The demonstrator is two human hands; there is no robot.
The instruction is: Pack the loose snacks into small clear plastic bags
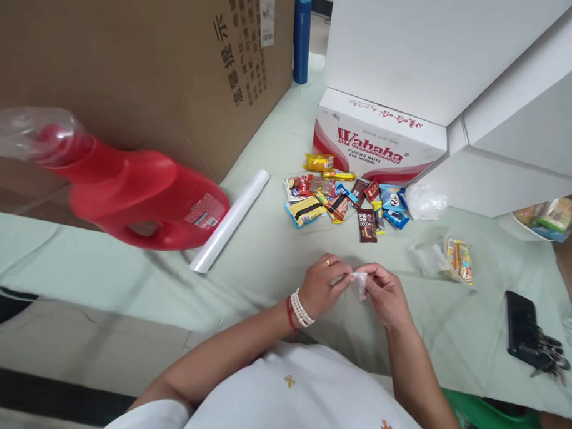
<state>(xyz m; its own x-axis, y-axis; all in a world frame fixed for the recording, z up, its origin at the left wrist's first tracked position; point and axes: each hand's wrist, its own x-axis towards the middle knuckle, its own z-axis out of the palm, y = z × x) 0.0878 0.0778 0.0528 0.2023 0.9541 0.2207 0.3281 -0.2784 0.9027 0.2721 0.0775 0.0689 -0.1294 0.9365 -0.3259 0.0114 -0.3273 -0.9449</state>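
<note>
In front of my chest, both hands pinch a small piece of thin, whitish see-through plastic (360,286), which looks like a bag. My left hand (323,281) grips its upper left edge between thumb and finger. On the other side, my right hand (385,296) has its fingers closed on the right edge. Beyond the hands lies a loose group of wrapped snacks, among them a brown cocoa packet (367,226), a yellow packet (305,211) and a blue packet (395,218). A crumpled clear bag (426,203) rests at the group's right.
To the right are a plastic bag with yellow snack packs (461,260), a phone (521,323) with keys (555,356), and a snack bowl (524,228). A red jug (146,194) and white roll (230,222) lie left. A Wahaha box (377,139) and cardboard box (145,65) stand behind.
</note>
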